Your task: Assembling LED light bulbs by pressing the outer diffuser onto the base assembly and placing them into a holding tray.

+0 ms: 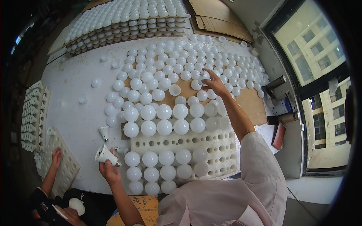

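Left grip (pixel 109 172) around 1 bulb base (pixel 104 153), right grip (pixel 215 83) around apparently 1 dome (pixel 204 76)

Flat cardboard (pixel 226 23): far side | red box (pixel 278 135): right edge | window (pixel 327 124): right wall

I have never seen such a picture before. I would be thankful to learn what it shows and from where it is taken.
There is no machine: a person works with bare hands. The camera, worn on the head, looks down; its wide lens bends straight edges. The left hand holds a white bulb base. The right hand holds a white cover. On the table, many round covers stand on cardboard and a tray with holes. At lower left, another person's hand touches a second tray.
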`<state>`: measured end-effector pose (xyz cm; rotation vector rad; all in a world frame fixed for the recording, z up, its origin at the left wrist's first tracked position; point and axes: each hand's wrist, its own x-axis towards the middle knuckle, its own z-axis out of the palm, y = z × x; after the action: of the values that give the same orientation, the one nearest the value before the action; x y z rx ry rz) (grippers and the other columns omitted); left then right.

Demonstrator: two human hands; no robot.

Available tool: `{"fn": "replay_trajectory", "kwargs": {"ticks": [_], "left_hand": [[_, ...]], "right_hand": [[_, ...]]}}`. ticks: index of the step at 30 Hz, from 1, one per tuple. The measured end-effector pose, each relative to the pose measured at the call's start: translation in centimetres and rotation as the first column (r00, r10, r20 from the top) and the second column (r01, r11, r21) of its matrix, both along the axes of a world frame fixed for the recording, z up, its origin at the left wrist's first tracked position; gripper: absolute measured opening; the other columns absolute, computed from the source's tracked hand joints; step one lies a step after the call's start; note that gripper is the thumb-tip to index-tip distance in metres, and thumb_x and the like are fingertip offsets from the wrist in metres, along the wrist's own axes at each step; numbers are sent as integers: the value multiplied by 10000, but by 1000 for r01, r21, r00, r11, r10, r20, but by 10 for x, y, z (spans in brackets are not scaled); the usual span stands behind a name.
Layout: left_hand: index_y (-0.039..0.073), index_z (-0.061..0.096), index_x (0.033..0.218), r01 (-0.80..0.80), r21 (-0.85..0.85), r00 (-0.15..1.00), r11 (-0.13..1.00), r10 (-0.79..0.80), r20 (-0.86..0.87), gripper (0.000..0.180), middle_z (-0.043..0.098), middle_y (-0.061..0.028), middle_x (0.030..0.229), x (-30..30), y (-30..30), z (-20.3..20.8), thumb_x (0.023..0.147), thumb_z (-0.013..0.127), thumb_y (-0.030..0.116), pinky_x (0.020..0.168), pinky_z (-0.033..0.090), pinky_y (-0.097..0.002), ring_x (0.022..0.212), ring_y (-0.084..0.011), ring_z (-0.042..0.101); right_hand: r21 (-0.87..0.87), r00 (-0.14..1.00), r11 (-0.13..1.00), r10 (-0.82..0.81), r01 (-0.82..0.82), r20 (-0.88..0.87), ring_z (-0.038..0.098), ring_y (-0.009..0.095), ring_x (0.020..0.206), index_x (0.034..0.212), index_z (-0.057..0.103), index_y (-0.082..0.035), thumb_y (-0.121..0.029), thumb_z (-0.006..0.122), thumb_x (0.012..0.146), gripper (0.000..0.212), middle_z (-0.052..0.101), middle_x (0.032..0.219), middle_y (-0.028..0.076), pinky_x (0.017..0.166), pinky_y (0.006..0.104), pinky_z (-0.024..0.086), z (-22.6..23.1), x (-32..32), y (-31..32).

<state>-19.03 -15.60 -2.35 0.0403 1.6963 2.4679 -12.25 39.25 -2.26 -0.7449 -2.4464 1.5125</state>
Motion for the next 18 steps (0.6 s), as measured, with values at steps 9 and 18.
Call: {"fn": "replay_trajectory", "kwargs": {"ticks": [9, 18], "left_hand": [[-109, 570, 1080, 621, 277, 748, 733, -660, 70, 436, 670, -216, 898, 98, 58, 50, 748, 682, 151, 407, 378, -224, 480, -100, 507], [-54, 608, 999, 808, -59, 589, 586, -801, 109, 368, 644, -76, 766, 146, 61, 62, 697, 693, 137, 536, 484, -248, 602, -112, 597]], "right_hand": [[-280, 914, 904, 221, -323, -340, 554, 192, 1046, 1322, 384, -73, -309, 844, 611, 879, 528, 1237, 100, 809, 321, 512, 42, 115, -155], [-444, 818, 700, 381, -560, -430, 527, 187, 1086, 1196, 433, -85, -313, 910, 540, 842, 552, 1159, 87, 916, 342, 428, 57, 166, -258]]}}
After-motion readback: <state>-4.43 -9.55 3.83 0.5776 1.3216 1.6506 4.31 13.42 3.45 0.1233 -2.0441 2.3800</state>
